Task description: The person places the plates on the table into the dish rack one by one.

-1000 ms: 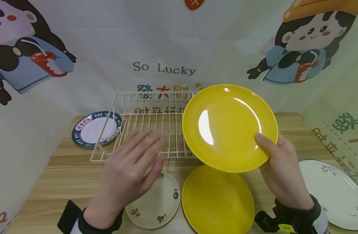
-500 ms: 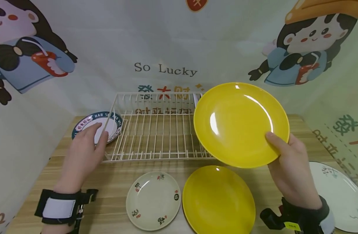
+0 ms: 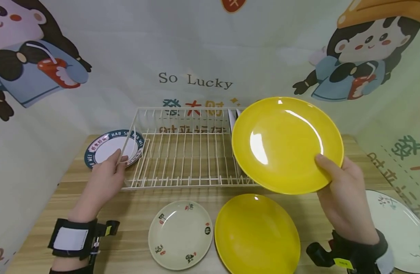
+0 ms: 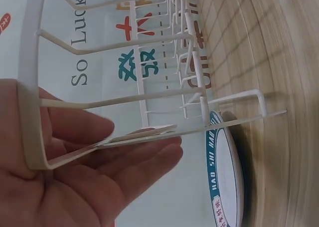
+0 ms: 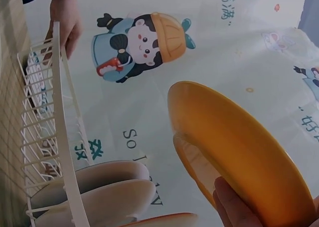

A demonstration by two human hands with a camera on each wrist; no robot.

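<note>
My right hand (image 3: pixel 345 194) holds a yellow plate (image 3: pixel 285 144) by its right edge, thumb on the glossy face, tilted up in front of the rack's right end. My left hand (image 3: pixel 107 177) pinches the left end of a white wire dish rack (image 3: pixel 182 187). In the left wrist view, thumb and fingers (image 4: pixel 144 167) lie on either side of the rack's thin end bar. Plates (image 5: pixel 119 199) stand on edge in the rack's right part, seen in the right wrist view and mostly hidden by the yellow plate in the head view.
A second yellow plate (image 3: pixel 257 236) and a small cream patterned plate (image 3: pixel 180 236) lie on the wooden table (image 3: pixel 127 236) in front. A blue-rimmed plate (image 3: pixel 103 146) lies behind the left hand. At right lies a white floral plate (image 3: pixel 398 232). A printed cloth (image 3: pixel 196 45) hangs behind.
My left hand has moved left from in front of the rack to its left end and now pinches it. The right hand has carried the yellow plate a little to the right.
</note>
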